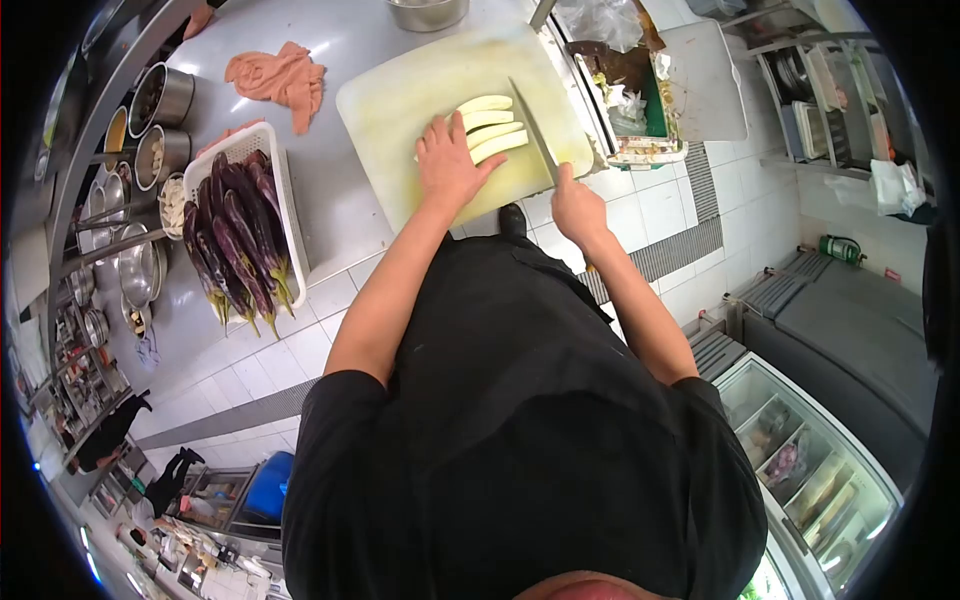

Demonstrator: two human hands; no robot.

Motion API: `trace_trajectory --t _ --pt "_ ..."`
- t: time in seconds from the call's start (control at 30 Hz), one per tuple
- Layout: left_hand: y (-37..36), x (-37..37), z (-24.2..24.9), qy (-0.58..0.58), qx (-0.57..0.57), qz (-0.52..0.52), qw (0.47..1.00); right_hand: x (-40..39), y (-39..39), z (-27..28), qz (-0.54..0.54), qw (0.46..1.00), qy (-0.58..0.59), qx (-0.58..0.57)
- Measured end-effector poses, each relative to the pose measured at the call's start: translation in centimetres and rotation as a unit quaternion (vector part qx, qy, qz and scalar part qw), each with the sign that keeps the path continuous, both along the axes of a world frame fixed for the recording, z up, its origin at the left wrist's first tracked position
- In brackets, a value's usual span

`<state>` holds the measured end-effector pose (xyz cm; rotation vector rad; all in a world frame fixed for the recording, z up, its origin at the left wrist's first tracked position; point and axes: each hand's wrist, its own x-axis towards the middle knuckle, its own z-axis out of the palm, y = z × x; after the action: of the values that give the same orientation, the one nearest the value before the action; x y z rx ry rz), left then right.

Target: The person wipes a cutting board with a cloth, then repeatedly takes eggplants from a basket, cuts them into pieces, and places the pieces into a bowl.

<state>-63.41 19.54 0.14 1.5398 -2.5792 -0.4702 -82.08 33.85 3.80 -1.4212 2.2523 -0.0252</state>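
Several pale, peeled eggplant strips (pixel 487 128) lie side by side on a large whitish cutting board (pixel 385 95). My left hand (pixel 452 168) holds their left ends against the board, thumb apart along the near side and fingertips over the strips. In my right hand (pixel 577 205) is the handle of a kitchen knife (pixel 535 128). Its long blade points away from me over the board, just right of the strips' ends. The lower side of the strips under my left palm is hidden.
Left of the board, a white basket (pixel 291 225) holds whole purple eggplants (pixel 240 225). An orange cloth (pixel 280 80) and metal pots (pixel 162 95) are on the steel counter. A scrap-filled bin (pixel 655 110) stands right of the board. Other people are in the far lower left.
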Motion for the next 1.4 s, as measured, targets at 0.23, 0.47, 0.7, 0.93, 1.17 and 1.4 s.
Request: trace_trajectory --t 0.23,0.47,0.7,0.93,1.17,1.4 --pt "-0.1 4.6 0.7 0.065 0.003 -0.050 0.997 0.3 -1.6 -0.4 0.080 0.996 0.017 -0.037" --pt "-1.4 3.4 1.8 0.080 0.020 -0.073 0.994 1.3 -0.3 3.5 0.161 0.986 0.050 0.001" --pt "-1.1 2.9 2.4 0.059 0.061 -0.080 0.993 2.5 -1.8 -1.0 0.209 0.975 0.027 -0.074" --pt "-1.0 7.8 1.3 0.215 0.043 -0.049 0.974 1.9 -6.5 -0.5 0.209 0.977 0.010 -0.044" --pt "1.1 9.2 1.5 0.229 0.105 -0.014 0.968 1.7 -0.9 4.2 0.251 0.967 0.018 -0.033" --pt "3.0 6.5 1.4 0.212 0.052 0.033 0.975 2.7 0.0 1.9 0.282 0.959 0.008 0.017"
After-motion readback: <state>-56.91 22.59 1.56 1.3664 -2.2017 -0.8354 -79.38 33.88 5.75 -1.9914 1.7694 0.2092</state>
